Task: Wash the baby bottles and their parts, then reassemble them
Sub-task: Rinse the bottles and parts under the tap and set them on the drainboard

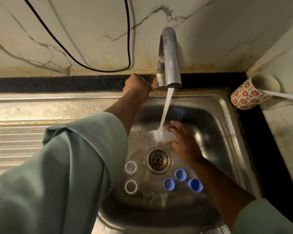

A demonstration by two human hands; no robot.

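Observation:
Water runs from the steel tap [170, 58] into the steel sink [227, 119]. My left hand [137, 86] grips the tap's handle at its base. My right hand [181, 139] holds a clear bottle part [167, 135] under the stream; foam and water blur it. On the sink floor stand two clear bottles seen from above, one [131, 166] behind the other [131, 186]. Two blue screw rings [180, 175] [168, 184] and a blue cap [195, 185] lie to their right, near the drain [158, 159].
A ribbed steel draining board [15, 142] lies left of the sink. A red-flowered white mug [254, 92] with a white handle sticking out sits on the black counter at the right corner. A black cable [91, 68] hangs on the marble wall.

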